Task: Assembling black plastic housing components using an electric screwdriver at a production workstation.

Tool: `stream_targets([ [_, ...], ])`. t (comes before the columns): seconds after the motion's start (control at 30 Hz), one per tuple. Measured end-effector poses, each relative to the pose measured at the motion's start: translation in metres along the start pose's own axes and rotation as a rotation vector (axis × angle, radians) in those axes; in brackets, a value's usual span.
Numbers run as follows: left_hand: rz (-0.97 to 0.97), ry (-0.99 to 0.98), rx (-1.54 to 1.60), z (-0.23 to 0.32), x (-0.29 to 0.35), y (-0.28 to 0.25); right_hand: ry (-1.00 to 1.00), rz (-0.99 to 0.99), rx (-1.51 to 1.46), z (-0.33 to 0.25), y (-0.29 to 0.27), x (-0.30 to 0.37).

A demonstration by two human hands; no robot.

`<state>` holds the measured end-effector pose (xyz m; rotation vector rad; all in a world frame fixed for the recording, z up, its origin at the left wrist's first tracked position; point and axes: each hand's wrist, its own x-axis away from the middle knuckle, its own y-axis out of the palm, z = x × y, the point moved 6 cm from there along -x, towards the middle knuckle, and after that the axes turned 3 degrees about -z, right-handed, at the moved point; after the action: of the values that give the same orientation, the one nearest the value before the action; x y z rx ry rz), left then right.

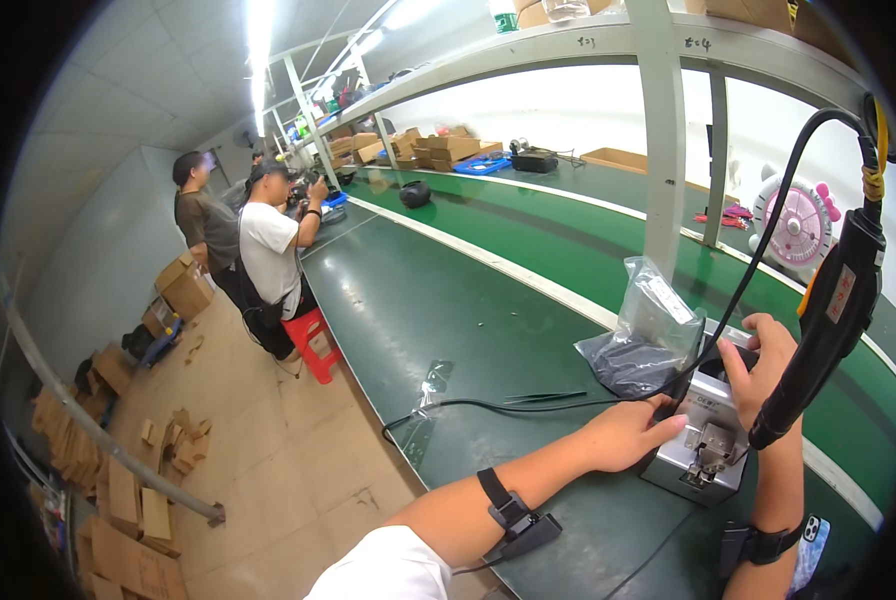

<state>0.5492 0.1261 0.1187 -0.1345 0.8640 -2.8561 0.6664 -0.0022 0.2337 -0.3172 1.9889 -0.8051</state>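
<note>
A silver metal box-shaped device [700,412] with a small metal mechanism on its near face stands on the green bench at the right. Against its left side rests my left hand [630,434], thumb and fingers apart. My right hand [765,368] reaches over the device's far right part, thumb and forefinger spread; its other fingers are partly hidden. Close in front of the right hand hangs a black electric screwdriver [830,305] on a cable, its tip low beside the mechanism. Just behind the device lies a clear plastic bag [648,335] with dark contents.
Tweezers [546,396] lie left of the bag, near a black cable [468,402] crossing the bench. A white shelf post [661,150] rises behind. A pink fan [800,225] stands far right. Two people [268,235] are at the far left, beside a red stool [313,342].
</note>
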Motion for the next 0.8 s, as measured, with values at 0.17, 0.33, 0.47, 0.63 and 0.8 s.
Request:
stream_targets([
  [0.17,-0.014,-0.012,0.009,-0.002,-0.002,0.003,-0.002,-0.066,-0.131,0.002,0.003,-0.001],
  [0.33,0.04,0.017,-0.015,-0.008,-0.004,0.001,0.012,-0.034,-0.142,-0.002,0.005,-0.002],
  [0.47,-0.008,-0.02,0.0,0.0,-0.004,0.0,-0.019,0.088,-0.117,0.005,0.003,-0.002],
  [0.63,0.036,0.049,0.015,-0.007,-0.005,0.003,-0.046,0.05,-0.034,-0.005,-0.001,0.0],
  [0.8,0.02,0.068,0.034,-0.003,-0.003,0.005,-0.137,0.068,-0.031,0.0,0.001,0.003],
])
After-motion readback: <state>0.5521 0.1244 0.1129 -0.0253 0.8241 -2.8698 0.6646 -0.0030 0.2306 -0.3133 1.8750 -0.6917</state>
